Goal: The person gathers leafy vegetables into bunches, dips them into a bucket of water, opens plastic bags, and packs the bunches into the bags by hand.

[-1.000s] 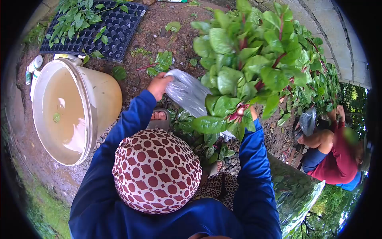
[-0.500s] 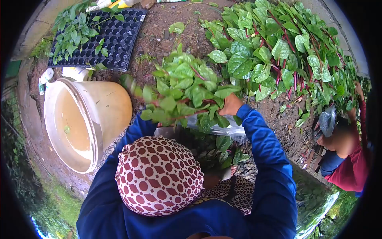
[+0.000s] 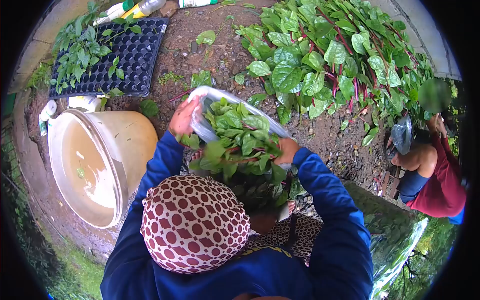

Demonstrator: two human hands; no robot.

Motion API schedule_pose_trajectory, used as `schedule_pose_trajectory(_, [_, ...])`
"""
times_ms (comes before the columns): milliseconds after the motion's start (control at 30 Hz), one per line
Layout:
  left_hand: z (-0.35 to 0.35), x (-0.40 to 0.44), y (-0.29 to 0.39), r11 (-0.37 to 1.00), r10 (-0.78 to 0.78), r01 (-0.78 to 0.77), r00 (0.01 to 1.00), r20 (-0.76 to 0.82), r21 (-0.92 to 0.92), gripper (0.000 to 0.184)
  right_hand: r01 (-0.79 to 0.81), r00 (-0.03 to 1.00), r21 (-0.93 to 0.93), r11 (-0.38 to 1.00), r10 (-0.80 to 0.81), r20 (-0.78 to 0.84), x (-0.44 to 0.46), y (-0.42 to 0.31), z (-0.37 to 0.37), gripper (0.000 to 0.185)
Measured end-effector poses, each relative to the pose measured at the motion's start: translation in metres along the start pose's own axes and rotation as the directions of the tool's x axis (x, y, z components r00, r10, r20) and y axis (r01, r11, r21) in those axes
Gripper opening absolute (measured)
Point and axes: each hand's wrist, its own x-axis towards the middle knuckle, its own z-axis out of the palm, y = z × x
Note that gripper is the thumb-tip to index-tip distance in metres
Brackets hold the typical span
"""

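My left hand [image 3: 184, 118] grips the raised rim of a clear plastic bag [image 3: 204, 125], fingers closed on its edge. On the other side my right hand [image 3: 286, 151] is closed at the bag's right edge, against the stems of a bunch of red-stemmed Malabar spinach [image 3: 245, 125]. That bunch lies in the bag's mouth, its leaves spilling over the near side. Its lower part is slightly blurred. More dark leaves show below, close to my lap. Whether my right fingers hold stems, plastic or both is partly hidden.
A large pile of Malabar spinach [image 3: 320, 65] lies at the far right. To the left are a tilted bucket [image 3: 137, 145] and a black seedling tray [image 3: 135, 55]. Another person in a red sleeve [image 3: 442, 175] sits at the right. A patterned cap [image 3: 195, 225] blocks the lower middle.
The spinach bunch has come down and inward, into the bag's mouth. My left hand has come into sight, holding the bag's rim up. The view has shifted slightly.
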Motion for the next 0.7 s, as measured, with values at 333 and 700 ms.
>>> schedule_pose_trajectory(333, [-0.013, -0.049, 0.016, 0.985, -0.136, 0.136, 0.991, -0.008, 0.110, 0.034, -0.372, 0.916, 0.164, 0.914, 0.333, 0.223, -0.010, -0.005, -0.030, 0.037])
schedule_pose_trajectory(700, [-0.021, -0.039, 0.020, 0.839, 0.177, -0.092, 0.978, -0.109, 0.536, 0.025, -0.494, 0.869, -0.263, 0.829, 0.465, -0.168, -0.007, -0.049, 0.001, 0.089])
